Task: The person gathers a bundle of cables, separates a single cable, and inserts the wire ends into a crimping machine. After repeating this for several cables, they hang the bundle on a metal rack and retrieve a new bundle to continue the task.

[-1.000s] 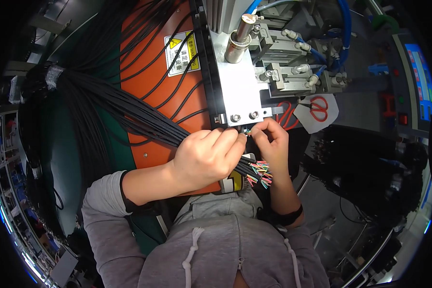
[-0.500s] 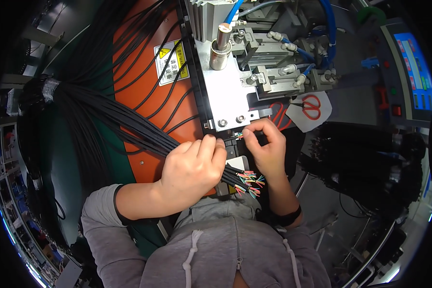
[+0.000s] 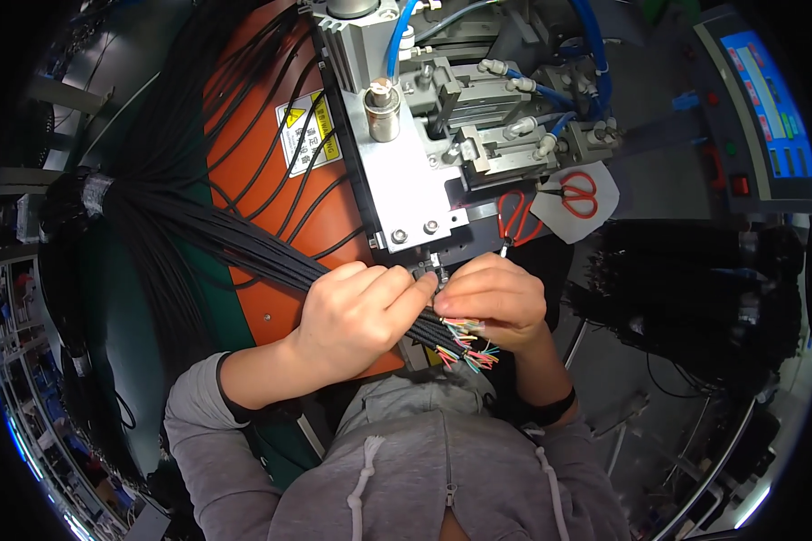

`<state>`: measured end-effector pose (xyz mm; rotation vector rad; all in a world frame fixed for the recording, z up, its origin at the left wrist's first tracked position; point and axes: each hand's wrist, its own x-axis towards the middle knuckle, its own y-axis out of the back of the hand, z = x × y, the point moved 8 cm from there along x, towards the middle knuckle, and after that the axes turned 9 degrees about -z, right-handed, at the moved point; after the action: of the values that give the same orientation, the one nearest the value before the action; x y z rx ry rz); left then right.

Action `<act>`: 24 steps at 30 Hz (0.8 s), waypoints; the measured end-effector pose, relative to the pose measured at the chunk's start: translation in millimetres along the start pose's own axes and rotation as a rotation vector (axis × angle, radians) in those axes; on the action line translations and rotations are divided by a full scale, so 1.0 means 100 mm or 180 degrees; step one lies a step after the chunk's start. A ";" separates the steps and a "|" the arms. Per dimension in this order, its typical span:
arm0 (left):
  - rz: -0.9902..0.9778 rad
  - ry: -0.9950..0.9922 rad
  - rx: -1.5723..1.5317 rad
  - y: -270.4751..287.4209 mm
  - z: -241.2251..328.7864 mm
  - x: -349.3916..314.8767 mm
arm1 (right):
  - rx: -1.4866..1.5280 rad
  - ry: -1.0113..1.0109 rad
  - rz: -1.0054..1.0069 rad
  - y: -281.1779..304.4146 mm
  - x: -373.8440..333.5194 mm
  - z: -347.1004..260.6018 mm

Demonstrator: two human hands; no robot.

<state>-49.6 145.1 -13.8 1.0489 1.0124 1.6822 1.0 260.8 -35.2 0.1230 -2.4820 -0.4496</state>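
My left hand (image 3: 356,316) is closed around a bundle of black cables (image 3: 235,243). Coloured inner wires (image 3: 467,352) fan out from the stripped cable ends to the right of that fist. Close by, my right hand (image 3: 496,296) has its fingers pinched together at the upper edge of the bundle, on a black cable that they mostly cover. Just above both sets of fingertips is a small dark metal fixture (image 3: 431,264), in front of the bright metal plate (image 3: 397,180) of a machine.
Pneumatic cylinders (image 3: 505,135) with blue hoses stand behind the plate. Red-handled scissors (image 3: 517,216) lie right of it, near a second red-handled pair (image 3: 577,194) on white paper. More black cables cross the orange panel (image 3: 266,316). A control screen (image 3: 767,104) stands far right.
My right hand has come away from the fixture and down to the bundle's ends, its fingers now pinched there. My left hand keeps its grip. The whole view has shifted slightly.
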 end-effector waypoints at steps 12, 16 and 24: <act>0.0794 -0.0345 -0.0158 0.24 0.05 -0.07 | 0.0693 -0.0862 0.1437 -0.04 0.02 0.00; 0.0981 -0.0252 -0.0304 0.25 0.01 -0.08 | 0.0334 -0.0631 0.1444 0.02 0.05 -0.03; 0.0927 -0.0256 -0.0316 0.22 0.02 -0.05 | 0.0573 -0.0940 0.1080 0.00 0.06 0.03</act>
<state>-51.9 134.5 6.6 1.2331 0.7429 1.8852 -5.9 260.4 -34.1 -0.3107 -2.7564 -0.1043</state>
